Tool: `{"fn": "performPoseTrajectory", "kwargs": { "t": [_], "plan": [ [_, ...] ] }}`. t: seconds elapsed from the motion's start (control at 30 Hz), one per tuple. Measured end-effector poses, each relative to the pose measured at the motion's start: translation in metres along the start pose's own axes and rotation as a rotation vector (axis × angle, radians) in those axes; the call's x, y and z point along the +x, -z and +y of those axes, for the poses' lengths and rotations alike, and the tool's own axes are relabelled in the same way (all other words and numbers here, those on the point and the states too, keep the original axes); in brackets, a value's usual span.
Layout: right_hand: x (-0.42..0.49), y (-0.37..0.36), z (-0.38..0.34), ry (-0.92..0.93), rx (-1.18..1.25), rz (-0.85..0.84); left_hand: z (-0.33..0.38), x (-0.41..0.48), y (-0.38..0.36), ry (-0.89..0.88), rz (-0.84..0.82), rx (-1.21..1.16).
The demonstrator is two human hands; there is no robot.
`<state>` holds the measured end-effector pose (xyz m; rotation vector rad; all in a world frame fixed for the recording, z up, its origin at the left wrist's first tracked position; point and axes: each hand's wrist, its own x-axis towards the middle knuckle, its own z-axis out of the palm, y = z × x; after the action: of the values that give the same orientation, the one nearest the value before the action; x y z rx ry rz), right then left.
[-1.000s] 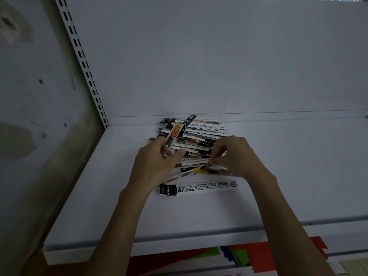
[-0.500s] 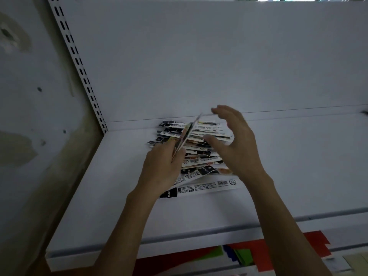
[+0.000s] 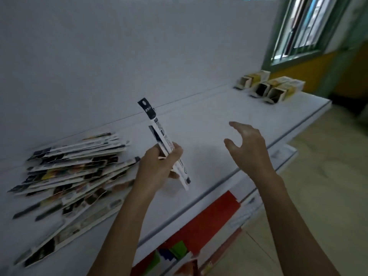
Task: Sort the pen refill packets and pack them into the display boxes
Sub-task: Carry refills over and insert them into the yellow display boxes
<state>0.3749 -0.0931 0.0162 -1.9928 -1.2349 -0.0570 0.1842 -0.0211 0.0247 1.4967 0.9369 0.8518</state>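
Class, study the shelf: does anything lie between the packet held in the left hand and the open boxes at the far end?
Nothing visible does. Bare shelf runs from the packet to the boxes; only the open right hand hovers over it.

A single view, from a wide-angle camera worn on the person's head, close above and behind the hands. It looks forward and down, turned to the right along the white shelf (image 3: 209,120), whose front edge crosses the frame on a slant (the picture is tilted). Both forearms enter from the bottom; the left hand (image 3: 157,168), gripping a refill packet (image 3: 159,132), and the right hand (image 3: 247,148) sit mid-frame. The packet pile (image 3: 75,172) lies near left, the display boxes (image 3: 272,88) far right — a window (image 3: 310,26) beyond them.
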Motion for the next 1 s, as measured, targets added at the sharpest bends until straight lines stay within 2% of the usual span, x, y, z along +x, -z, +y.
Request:
{"fn": "performPoseTrajectory", "kwargs": {
  "t": [0.17, 0.33, 0.5, 0.7, 0.8, 1.0],
  "plan": [
    [0.004, 0.075, 0.099, -0.203, -0.024, 0.025, 0.010, 0.024, -0.121, 0.041, -0.253, -0.282],
    [0.013, 0.149, 0.199, -0.288, -0.141, -0.031, 0.020, 0.046, -0.252, 0.083, -0.313, -0.431],
    [0.036, 0.205, 0.277, -0.299, -0.210, 0.041, 0.037, 0.067, -0.350, 0.051, -0.277, -0.364],
    [0.081, 0.222, 0.345, -0.243, -0.214, 0.123, 0.043, 0.104, -0.435, -0.015, -0.259, -0.233],
    [0.128, 0.218, 0.376, -0.196, -0.176, 0.113, 0.045, 0.143, -0.465, -0.011, -0.220, -0.216],
    [0.264, 0.194, 0.411, -0.039, -0.105, 0.040, 0.057, 0.239, -0.500, -0.076, -0.023, -0.206]
  ]
}}
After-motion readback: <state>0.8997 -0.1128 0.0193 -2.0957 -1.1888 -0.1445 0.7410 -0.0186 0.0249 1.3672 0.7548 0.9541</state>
